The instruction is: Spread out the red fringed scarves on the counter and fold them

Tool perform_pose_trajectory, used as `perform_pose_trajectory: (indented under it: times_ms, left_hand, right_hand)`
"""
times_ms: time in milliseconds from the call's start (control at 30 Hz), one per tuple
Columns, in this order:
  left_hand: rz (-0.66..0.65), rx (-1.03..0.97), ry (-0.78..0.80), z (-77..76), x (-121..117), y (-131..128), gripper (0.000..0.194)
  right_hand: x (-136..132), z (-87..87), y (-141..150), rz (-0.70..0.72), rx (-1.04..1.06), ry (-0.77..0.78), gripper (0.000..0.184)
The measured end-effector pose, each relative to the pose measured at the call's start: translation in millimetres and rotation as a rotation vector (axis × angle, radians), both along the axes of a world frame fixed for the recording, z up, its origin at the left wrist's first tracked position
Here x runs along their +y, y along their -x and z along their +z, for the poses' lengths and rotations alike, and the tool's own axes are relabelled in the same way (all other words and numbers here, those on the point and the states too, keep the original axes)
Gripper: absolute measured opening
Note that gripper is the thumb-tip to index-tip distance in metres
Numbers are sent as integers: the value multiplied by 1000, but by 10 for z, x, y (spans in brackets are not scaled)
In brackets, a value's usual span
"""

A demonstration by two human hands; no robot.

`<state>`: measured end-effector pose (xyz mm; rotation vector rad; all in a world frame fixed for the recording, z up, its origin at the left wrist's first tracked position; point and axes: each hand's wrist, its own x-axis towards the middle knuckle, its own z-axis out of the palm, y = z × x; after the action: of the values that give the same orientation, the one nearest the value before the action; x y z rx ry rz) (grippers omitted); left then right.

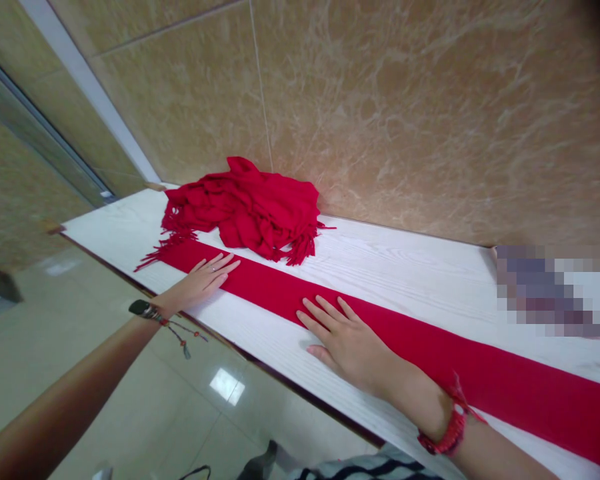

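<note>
A long red scarf [430, 353] lies stretched flat along a white wood-grain table [390, 273], its fringed end at the left. My left hand [203, 280] rests flat on the scarf near that fringed end, fingers stretched out. My right hand [343, 337] lies flat on the scarf's near edge at the middle, fingers spread. Neither hand holds anything. A heap of crumpled red scarves [250, 210] with tassels sits behind my left hand, against the wall.
A tan marble-tiled wall [380, 100] runs right behind the table. A blurred-out object [550, 290] lies on the table at the far right. Glossy floor tiles [190, 407] lie below the table's front edge.
</note>
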<state>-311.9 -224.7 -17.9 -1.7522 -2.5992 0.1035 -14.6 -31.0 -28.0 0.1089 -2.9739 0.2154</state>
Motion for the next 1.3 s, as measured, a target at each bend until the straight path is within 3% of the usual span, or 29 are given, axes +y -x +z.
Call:
perform_pose_trajectory:
  times_ms: [133, 233, 467, 633, 800, 1067, 1300]
  left_hand:
    - [170, 43, -42, -30, -167, 350, 50]
    - [190, 72, -65, -27, -207, 425, 50]
    - [-102, 169, -77, 96, -350, 375, 45]
    - [-146, 202, 31, 263, -342, 463, 57]
    - [-149, 118, 42, 352, -295, 521, 76]
    - [-142, 22, 41, 337, -340, 436, 70]
    - [-199, 52, -35, 295, -207, 209, 47]
  right_hand:
    - [-47, 53, 92, -11, 9, 8, 51]
    - [-128, 96, 265, 8, 56, 13, 52]
    - [-193, 24, 508, 7, 71, -52, 39]
    - [-252, 24, 569, 65, 164, -118, 43]
    - [-364, 30, 702, 31, 188, -133, 45]
    - [-451, 86, 994, -32, 143, -89, 40]
    - [-563, 103, 1241, -54, 149, -20, 39]
